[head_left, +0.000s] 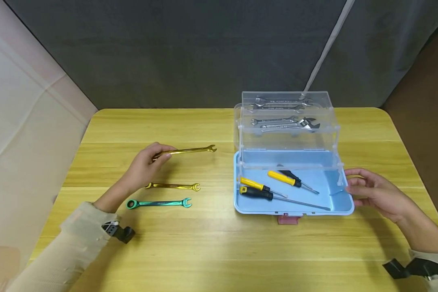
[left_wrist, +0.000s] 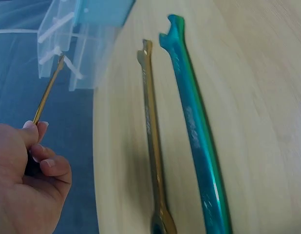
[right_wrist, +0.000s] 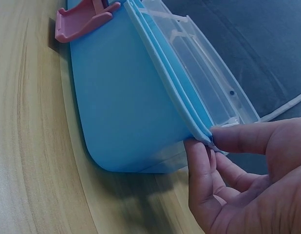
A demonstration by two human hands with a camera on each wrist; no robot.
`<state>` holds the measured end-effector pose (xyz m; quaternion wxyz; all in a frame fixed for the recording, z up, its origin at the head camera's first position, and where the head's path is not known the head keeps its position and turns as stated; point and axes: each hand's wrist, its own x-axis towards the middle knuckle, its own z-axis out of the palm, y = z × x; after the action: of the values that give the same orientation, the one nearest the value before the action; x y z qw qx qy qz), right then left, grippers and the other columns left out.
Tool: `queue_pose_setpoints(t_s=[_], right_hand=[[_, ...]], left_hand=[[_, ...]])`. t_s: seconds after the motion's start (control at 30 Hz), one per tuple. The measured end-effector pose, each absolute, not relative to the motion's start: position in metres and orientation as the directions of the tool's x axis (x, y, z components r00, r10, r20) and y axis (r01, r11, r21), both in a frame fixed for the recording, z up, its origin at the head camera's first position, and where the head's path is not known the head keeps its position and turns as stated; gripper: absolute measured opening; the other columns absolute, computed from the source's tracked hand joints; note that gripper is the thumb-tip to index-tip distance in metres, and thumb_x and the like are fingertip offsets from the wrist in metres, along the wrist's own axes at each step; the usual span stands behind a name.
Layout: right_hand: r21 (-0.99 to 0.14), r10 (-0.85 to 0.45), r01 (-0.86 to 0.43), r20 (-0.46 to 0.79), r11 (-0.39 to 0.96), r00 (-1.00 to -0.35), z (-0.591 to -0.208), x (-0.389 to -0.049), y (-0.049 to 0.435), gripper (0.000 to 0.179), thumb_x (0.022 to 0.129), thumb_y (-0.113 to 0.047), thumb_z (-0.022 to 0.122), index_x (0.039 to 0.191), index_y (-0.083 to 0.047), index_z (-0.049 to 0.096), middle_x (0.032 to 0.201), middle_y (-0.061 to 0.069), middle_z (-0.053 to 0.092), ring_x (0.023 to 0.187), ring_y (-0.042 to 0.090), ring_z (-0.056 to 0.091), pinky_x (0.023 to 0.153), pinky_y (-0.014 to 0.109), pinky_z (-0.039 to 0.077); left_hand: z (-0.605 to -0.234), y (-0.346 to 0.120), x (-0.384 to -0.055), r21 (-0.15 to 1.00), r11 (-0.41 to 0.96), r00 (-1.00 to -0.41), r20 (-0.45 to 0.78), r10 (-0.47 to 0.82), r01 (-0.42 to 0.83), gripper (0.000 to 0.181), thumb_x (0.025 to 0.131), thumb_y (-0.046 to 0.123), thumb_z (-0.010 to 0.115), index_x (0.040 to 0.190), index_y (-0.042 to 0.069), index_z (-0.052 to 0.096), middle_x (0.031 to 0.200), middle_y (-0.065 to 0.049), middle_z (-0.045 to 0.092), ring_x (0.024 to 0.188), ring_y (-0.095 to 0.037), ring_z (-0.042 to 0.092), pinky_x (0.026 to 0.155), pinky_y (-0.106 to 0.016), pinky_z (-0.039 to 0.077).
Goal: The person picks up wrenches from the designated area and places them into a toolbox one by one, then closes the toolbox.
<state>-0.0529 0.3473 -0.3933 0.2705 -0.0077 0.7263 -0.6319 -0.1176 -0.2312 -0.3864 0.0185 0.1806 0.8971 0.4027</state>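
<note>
My left hand [head_left: 149, 162] pinches a gold wrench [head_left: 193, 150] by one end, holding it above the table with its open-ended jaw toward the toolbox. Below that hand, a second gold wrench [head_left: 173, 186] and a green ratcheting wrench [head_left: 159, 203] lie side by side on the wood. My right hand [head_left: 374, 190] grips the right rim of the blue toolbox [head_left: 295, 213], thumb on top and fingers beneath the lip in the right wrist view. Inside the box lie several screwdrivers, among them a yellow one [head_left: 282, 177] and a long black-handled one [head_left: 255, 193].
Clear fold-out trays [head_left: 288, 140] rise over the back of the box, with several silver wrenches [head_left: 273, 121] and an adjustable wrench [head_left: 308, 124] in them. A pink latch [head_left: 288, 220] hangs at the box's front. A dark curtain [head_left: 168, 52] stands behind the table.
</note>
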Motion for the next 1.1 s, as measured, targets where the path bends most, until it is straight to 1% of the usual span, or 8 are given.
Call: queue_pose_setpoints(t_s=[0.17, 0.3, 0.43, 0.57, 0.7, 0.87, 1.0, 1.1], right_hand=[[-0.922, -0.353, 0.328, -0.382, 0.205, -0.854, -0.393, -0.053, 0.347, 0.034, 0.093, 0.001, 0.052, 0.120, -0.019, 0.049, 0.097, -0.002, 0.064, 0.085, 0.015, 0.063, 0.067, 0.034, 0.051], [-0.924, -0.356, 0.327, -0.380, 0.201, -0.854, -0.393, -0.053, 0.347, 0.033, 0.093, 0.001, 0.052, 0.120, -0.019, 0.050, 0.097, -0.001, 0.064, 0.085, 0.016, 0.063, 0.066, 0.034, 0.051], [-0.924, -0.355, 0.326, -0.379, 0.201, -0.854, -0.393, -0.053, 0.347, 0.034, 0.093, 0.001, 0.052, 0.120, -0.019, 0.050, 0.097, -0.001, 0.064, 0.085, 0.016, 0.063, 0.067, 0.034, 0.051], [-0.921, -0.348, 0.333, -0.385, 0.201, -0.855, -0.393, -0.053, 0.348, 0.034, 0.093, 0.001, 0.052, 0.120, -0.020, 0.050, 0.097, -0.002, 0.064, 0.085, 0.015, 0.063, 0.066, 0.034, 0.051], [-0.920, -0.345, 0.340, -0.390, 0.197, -0.854, -0.393, -0.054, 0.348, 0.035, 0.093, 0.002, 0.052, 0.119, -0.021, 0.050, 0.097, -0.002, 0.063, 0.086, 0.015, 0.063, 0.066, 0.034, 0.051], [-0.920, -0.344, 0.332, -0.387, 0.210, -0.856, -0.393, -0.053, 0.348, 0.034, 0.093, 0.002, 0.052, 0.119, -0.020, 0.050, 0.097, -0.002, 0.064, 0.085, 0.016, 0.063, 0.067, 0.034, 0.052], [-0.921, -0.352, 0.333, -0.386, 0.202, -0.853, -0.394, -0.053, 0.348, 0.035, 0.093, 0.002, 0.052, 0.120, -0.020, 0.050, 0.098, -0.001, 0.064, 0.086, 0.016, 0.063, 0.067, 0.035, 0.051], [-0.919, -0.347, 0.336, -0.390, 0.205, -0.853, -0.393, -0.053, 0.347, 0.035, 0.093, 0.002, 0.052, 0.120, -0.020, 0.049, 0.098, -0.002, 0.064, 0.086, 0.016, 0.063, 0.068, 0.035, 0.051]], left_hand=[[-0.374, -0.217, -0.115, 0.739, 0.599, -0.937, 0.125, 0.328, 0.308, 0.024, 0.096, 0.013, 0.051, 0.117, 0.008, 0.063, 0.085, -0.005, 0.051, 0.061, -0.014, 0.039, 0.051, -0.025, 0.035], [-0.366, -0.204, -0.115, 0.746, 0.583, -0.932, 0.140, 0.335, 0.322, 0.024, 0.096, 0.007, 0.051, 0.117, 0.005, 0.063, 0.086, -0.008, 0.053, 0.062, -0.016, 0.038, 0.051, -0.025, 0.034], [-0.361, -0.196, -0.116, 0.743, 0.583, -0.930, 0.148, 0.335, 0.329, 0.023, 0.097, 0.012, 0.051, 0.116, 0.009, 0.064, 0.090, -0.007, 0.055, 0.065, -0.016, 0.038, 0.054, -0.025, 0.034], [-0.357, -0.189, -0.119, 0.740, 0.573, -0.923, 0.177, 0.341, 0.353, 0.024, 0.097, 0.019, 0.052, 0.115, 0.013, 0.065, 0.090, -0.004, 0.056, 0.067, -0.015, 0.040, 0.056, -0.025, 0.035], [-0.353, -0.179, -0.121, 0.748, 0.553, -0.917, 0.192, 0.349, 0.367, 0.024, 0.096, 0.021, 0.052, 0.115, 0.013, 0.065, 0.090, -0.002, 0.056, 0.069, -0.015, 0.042, 0.058, -0.025, 0.037], [-0.347, -0.162, -0.122, 0.748, 0.564, -0.921, 0.166, 0.354, 0.351, 0.026, 0.096, 0.026, 0.052, 0.116, 0.014, 0.065, 0.090, 0.001, 0.054, 0.066, -0.016, 0.041, 0.057, -0.027, 0.037], [-0.344, -0.147, -0.124, 0.747, 0.562, -0.917, 0.162, 0.365, 0.356, 0.026, 0.096, 0.025, 0.052, 0.116, 0.015, 0.065, 0.087, 0.000, 0.053, 0.063, -0.018, 0.039, 0.056, -0.028, 0.036], [-0.342, -0.136, -0.125, 0.750, 0.550, -0.911, 0.172, 0.375, 0.368, 0.025, 0.096, 0.024, 0.053, 0.115, 0.014, 0.065, 0.088, -0.001, 0.054, 0.064, -0.018, 0.039, 0.057, -0.029, 0.035]])
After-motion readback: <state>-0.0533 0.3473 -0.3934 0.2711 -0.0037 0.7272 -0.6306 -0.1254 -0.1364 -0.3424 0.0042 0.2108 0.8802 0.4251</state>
